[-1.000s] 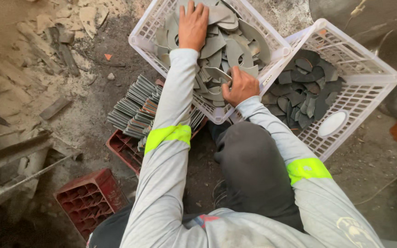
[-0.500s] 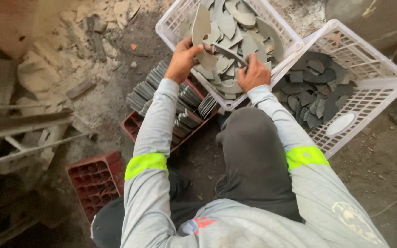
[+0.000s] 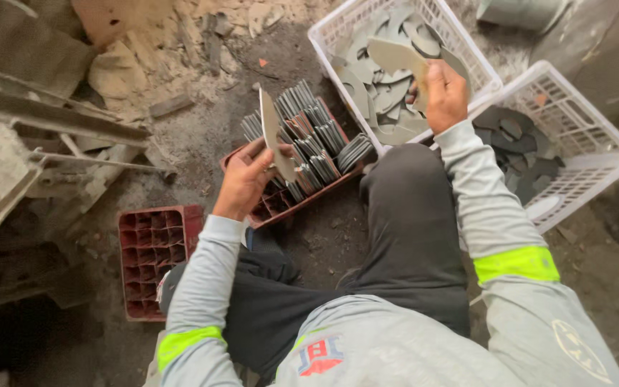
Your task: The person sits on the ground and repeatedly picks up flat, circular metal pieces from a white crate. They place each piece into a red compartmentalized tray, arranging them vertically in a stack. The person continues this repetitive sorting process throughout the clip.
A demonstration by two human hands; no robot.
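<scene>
My left hand (image 3: 243,179) grips a flat grey blade-shaped metal blank (image 3: 272,134), held on edge just over a red slotted crate (image 3: 279,206) packed with upright blanks (image 3: 309,132). My right hand (image 3: 444,93) holds another grey blank (image 3: 394,55) above the white plastic basket (image 3: 334,32) that is heaped with loose blanks. A second white basket (image 3: 596,147) with darker blanks stands to the right of my right arm.
An empty red slotted crate (image 3: 153,259) lies on the dirt floor by my left elbow. Rubble and broken pieces (image 3: 145,64) cover the ground at the top left. Grey metal bars (image 3: 51,118) jut in from the left. My bent knee (image 3: 410,208) sits between the crates and baskets.
My left hand has drawn a blank out of the white basket and carried it left and down to the filled red crate. My right hand has lifted another blank above the basket.
</scene>
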